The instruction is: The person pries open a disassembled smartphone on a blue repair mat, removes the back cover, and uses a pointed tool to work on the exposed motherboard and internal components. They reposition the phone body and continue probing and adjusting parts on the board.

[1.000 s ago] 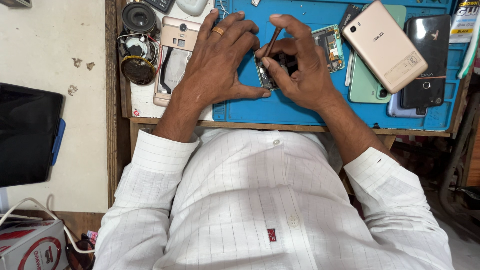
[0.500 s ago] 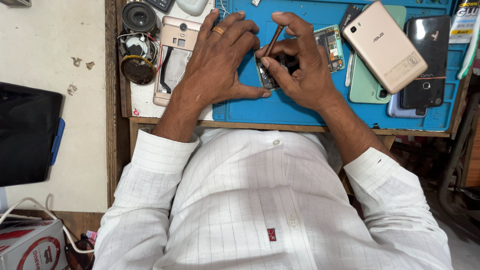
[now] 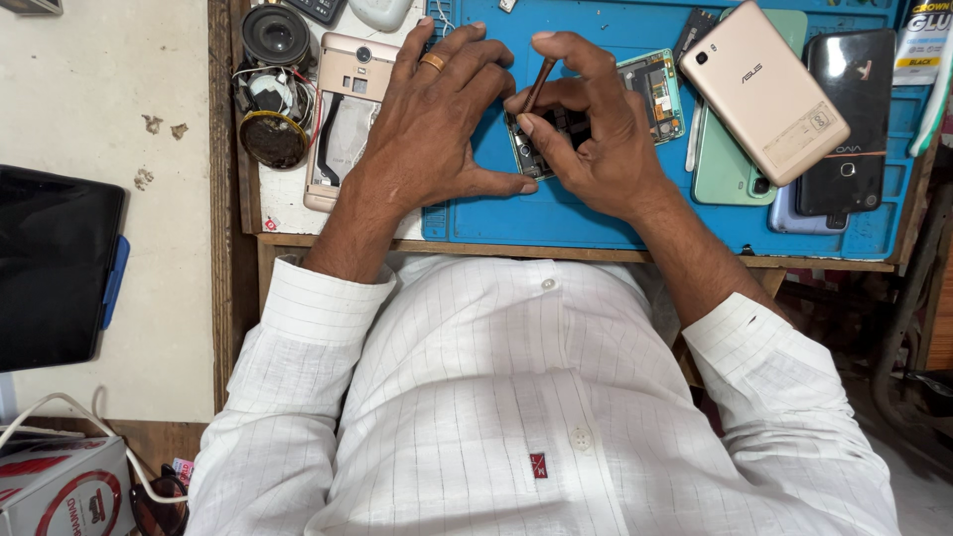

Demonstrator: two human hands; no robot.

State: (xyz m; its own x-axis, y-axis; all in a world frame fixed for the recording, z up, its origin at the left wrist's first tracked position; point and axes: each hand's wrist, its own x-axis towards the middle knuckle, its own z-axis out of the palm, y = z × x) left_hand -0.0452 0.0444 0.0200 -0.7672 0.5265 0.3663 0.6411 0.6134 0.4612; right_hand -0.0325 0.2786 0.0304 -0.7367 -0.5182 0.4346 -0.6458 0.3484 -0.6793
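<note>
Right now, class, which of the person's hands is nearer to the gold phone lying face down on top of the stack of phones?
Right. The right hand, holding a thin brown tool, works just beside the gold phone; the left hand lies farther off, beyond the right.

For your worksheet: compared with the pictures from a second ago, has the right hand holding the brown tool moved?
No. The right hand holds the brown tool at the same spot on the blue mat, beside the gold phone.

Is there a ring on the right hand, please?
No, the right hand shows bare fingers around a thin brown tool; the gold ring sits on the left hand.
</note>
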